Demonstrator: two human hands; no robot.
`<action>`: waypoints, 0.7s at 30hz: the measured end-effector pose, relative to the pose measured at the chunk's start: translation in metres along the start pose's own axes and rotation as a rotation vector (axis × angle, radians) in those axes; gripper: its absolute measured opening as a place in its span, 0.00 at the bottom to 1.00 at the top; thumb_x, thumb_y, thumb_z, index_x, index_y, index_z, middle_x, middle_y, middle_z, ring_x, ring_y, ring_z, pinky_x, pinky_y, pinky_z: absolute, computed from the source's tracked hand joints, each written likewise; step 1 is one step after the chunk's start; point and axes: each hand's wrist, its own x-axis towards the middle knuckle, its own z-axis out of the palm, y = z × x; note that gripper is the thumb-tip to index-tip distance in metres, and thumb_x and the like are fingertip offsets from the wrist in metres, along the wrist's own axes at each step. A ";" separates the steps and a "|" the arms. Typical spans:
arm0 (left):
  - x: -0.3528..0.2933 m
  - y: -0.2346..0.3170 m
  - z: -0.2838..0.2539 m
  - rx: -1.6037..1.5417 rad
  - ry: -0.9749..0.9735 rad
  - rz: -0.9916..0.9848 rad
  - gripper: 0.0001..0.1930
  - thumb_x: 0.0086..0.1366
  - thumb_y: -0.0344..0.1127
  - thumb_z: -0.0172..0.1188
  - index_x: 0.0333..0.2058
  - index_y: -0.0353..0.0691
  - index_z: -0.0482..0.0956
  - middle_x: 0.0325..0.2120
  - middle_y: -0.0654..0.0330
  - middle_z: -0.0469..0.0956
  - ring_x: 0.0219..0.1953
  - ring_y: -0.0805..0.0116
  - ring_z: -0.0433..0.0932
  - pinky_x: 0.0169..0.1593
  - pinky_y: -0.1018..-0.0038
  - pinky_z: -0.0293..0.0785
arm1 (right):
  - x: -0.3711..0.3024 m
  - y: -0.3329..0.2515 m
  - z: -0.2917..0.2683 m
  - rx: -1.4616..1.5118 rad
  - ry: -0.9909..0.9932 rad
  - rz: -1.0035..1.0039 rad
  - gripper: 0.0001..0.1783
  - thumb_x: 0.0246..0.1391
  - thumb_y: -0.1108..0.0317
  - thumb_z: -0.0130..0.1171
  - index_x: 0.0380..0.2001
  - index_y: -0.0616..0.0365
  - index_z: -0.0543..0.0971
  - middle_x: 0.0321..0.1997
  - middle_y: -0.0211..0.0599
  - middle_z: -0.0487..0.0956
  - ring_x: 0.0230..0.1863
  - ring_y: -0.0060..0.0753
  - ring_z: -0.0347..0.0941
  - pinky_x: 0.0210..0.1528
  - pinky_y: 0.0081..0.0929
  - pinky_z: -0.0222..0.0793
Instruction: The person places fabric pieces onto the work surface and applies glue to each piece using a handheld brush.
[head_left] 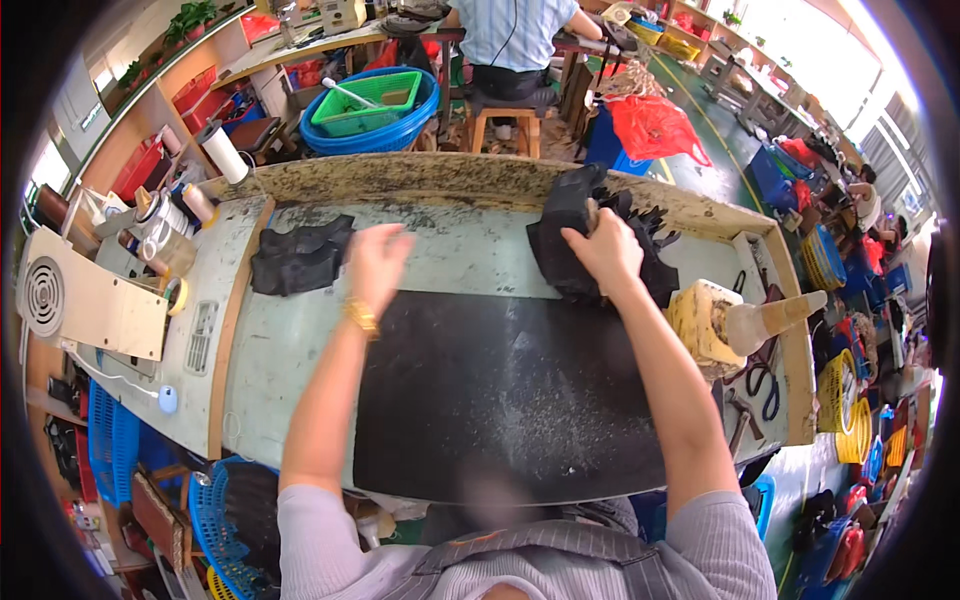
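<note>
My right hand is at the far right of the bench, its fingers closed at a heap of black pieces, which look like leather or fabric. The thumb and fingers bear on an upper black piece. A narrow tan edge shows by the fingers; what it belongs to I cannot make out. My left hand, slightly blurred, is raised over the bench with its fingers stretched out and nothing in them. Just left of it lies a smaller group of black pieces. A dark mat spans the bench between my forearms.
A yellowish pot with a brush-like handled tool stands at the right, near a hammer. A raised wooden rim borders the bench. A beige box with a round vent stands left. Beyond the rim, a person sits on a stool.
</note>
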 end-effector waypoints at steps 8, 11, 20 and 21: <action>0.063 0.095 0.153 -0.212 -0.453 -0.338 0.32 0.43 0.62 0.67 0.21 0.29 0.79 0.19 0.56 0.78 0.24 0.72 0.76 0.29 0.73 0.71 | 0.012 -0.010 0.011 0.170 -0.182 -0.041 0.14 0.39 0.63 0.64 0.31 0.54 0.76 0.34 0.42 0.79 0.39 0.47 0.76 0.40 0.40 0.70; 0.057 0.101 0.147 -0.469 -0.346 -0.403 0.28 0.42 0.49 0.73 0.29 0.26 0.79 0.28 0.49 0.79 0.33 0.64 0.78 0.40 0.70 0.72 | 0.021 0.008 0.015 0.392 -0.277 -0.128 0.12 0.40 0.68 0.63 0.32 0.54 0.78 0.31 0.37 0.80 0.36 0.37 0.77 0.38 0.33 0.70; 0.041 0.112 0.120 -0.799 -0.546 -0.648 0.45 0.38 0.47 0.75 0.51 0.26 0.65 0.49 0.47 0.70 0.53 0.56 0.66 0.59 0.58 0.52 | 0.008 0.019 -0.002 0.871 -0.844 -0.018 0.32 0.46 0.82 0.53 0.58 0.57 0.66 0.44 0.38 0.68 0.27 0.21 0.69 0.31 0.19 0.69; 0.039 0.120 0.119 -0.753 -0.479 -0.633 0.48 0.38 0.46 0.76 0.53 0.25 0.61 0.50 0.45 0.68 0.53 0.56 0.67 0.59 0.60 0.54 | 0.006 0.017 -0.008 0.885 -0.867 -0.007 0.33 0.46 0.82 0.53 0.58 0.55 0.66 0.44 0.38 0.67 0.26 0.22 0.69 0.31 0.19 0.69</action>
